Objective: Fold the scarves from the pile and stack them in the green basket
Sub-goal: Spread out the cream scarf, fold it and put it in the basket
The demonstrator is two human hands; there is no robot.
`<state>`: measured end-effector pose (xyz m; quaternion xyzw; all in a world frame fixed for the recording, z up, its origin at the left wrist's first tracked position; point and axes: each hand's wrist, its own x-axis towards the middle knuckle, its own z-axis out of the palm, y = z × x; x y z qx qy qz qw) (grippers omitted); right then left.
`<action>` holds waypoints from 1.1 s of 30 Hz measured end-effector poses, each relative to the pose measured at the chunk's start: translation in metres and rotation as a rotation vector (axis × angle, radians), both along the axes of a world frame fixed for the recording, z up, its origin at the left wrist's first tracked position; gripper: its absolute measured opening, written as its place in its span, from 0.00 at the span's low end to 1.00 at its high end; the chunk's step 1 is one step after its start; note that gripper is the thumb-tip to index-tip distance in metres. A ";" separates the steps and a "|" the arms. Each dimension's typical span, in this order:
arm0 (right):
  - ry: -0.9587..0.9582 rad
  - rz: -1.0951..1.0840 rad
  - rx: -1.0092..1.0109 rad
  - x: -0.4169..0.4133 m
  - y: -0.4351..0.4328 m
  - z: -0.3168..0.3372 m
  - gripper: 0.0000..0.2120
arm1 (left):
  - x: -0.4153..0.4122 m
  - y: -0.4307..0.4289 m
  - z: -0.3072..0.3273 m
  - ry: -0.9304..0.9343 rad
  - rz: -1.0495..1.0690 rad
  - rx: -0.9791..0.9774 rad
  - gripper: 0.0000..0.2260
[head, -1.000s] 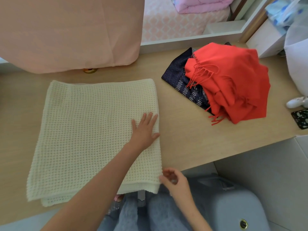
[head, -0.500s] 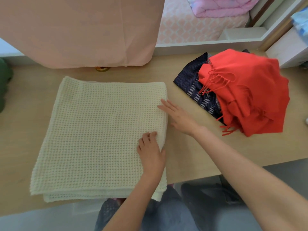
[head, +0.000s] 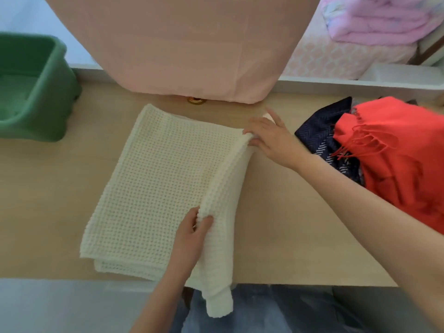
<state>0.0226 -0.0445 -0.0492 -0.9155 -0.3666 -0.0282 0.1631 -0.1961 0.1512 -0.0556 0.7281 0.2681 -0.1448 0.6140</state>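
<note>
Knees (head: 264, 313) in jeans at the bench (head: 300, 224) edge, one corner of the cream scarf (head: 156, 188) drooping over it. Both hands are clamped on the scarf's lifted right edge: the left hand (head: 191, 233) pinches the near part, the right hand (head: 271, 138) grips the far corner. The rest lies flat on the bench. To the right, apart, the pile (head: 396, 164) of red and navy scarves. Far left on the bench, the green basket (head: 36, 92). Behind, a pink cloth (head: 192, 44) hangs.

Bare table (head: 48, 188) lies open between the cream scarf (head: 156, 188) and green basket (head: 36, 87).
</note>
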 end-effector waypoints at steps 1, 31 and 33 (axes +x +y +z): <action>-0.010 0.020 0.006 0.005 0.019 0.012 0.18 | 0.000 0.011 0.006 -0.009 0.018 -0.019 0.05; 0.032 0.348 -0.282 0.067 0.323 -0.045 0.14 | 0.022 0.207 -0.040 0.014 0.186 0.706 0.15; -0.003 0.384 -0.373 0.069 0.307 -0.039 0.13 | 0.019 0.194 -0.036 0.070 0.118 0.616 0.14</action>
